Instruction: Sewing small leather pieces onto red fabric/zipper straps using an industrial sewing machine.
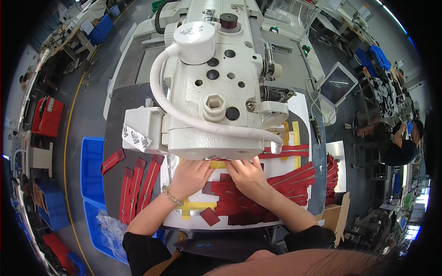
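Both my hands reach to the front of a white industrial sewing machine point(193, 138), and its head hides their fingertips. My left hand point(189, 177) lies flat with its fingers stretched forward and the thumb apart. Opposite it, my right hand point(247, 176) has its fingers spread and pointing under the head. A sliver of red shows between the hands at the head's lower edge; what it belongs to is hidden. Beneath my right wrist lies a pile of dark red zippers point(235, 202). A small dark red rectangular piece point(210, 216) sits apart on the white work surface point(193, 221).
Several red zippers point(133, 188) lie left of my left forearm. More zippers point(331, 179) hang at the right edge. Yellow tape point(201, 205) marks the surface. Blue bins point(93, 170) stand left, a cardboard box point(335, 216) right. A screen point(338, 84) and a seated person point(405, 142) are farther right.
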Demonstrator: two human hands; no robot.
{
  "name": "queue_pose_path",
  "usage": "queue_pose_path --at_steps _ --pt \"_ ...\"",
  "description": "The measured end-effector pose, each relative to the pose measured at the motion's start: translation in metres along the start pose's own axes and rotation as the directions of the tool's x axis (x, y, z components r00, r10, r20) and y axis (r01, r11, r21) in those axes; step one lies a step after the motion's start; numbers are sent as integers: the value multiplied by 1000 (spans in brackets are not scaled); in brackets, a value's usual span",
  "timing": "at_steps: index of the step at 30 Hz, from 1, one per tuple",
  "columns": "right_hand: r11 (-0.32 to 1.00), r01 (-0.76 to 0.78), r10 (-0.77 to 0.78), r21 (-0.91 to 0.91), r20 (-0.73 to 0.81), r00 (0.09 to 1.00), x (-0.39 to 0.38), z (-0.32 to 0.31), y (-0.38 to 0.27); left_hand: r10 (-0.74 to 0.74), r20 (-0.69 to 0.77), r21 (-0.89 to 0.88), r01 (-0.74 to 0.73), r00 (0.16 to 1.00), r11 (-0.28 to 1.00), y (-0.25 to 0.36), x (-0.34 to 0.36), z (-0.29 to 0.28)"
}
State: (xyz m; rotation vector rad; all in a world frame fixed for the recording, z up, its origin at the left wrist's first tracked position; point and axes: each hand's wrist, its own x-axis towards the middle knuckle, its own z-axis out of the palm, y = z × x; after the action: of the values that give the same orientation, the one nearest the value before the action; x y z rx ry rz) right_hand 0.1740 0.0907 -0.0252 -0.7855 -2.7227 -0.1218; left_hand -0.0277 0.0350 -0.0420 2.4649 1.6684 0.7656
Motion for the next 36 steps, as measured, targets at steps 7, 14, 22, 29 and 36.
queue_pose_path --at_steps 7,14,22,29,36 --pt "998 -10 9 -68 -11 1000 -1 5 -2 -46 3 47 46 999 998 0 1 1" --pt "998 14 -16 -64 -39 999 -1 2 1 15 -18 145 -12 1000 989 -7 4 4" --pt "999 26 -28 -48 -47 998 1 5 7 13 11 248 -15 1000 969 -2 5 7" --pt "998 13 -16 -59 -43 999 2 5 5 -14 13 304 10 1000 953 -2 -1 15" --pt "998 12 -15 -60 -52 999 2 7 6 -26 28 290 16 999 957 -4 0 14"
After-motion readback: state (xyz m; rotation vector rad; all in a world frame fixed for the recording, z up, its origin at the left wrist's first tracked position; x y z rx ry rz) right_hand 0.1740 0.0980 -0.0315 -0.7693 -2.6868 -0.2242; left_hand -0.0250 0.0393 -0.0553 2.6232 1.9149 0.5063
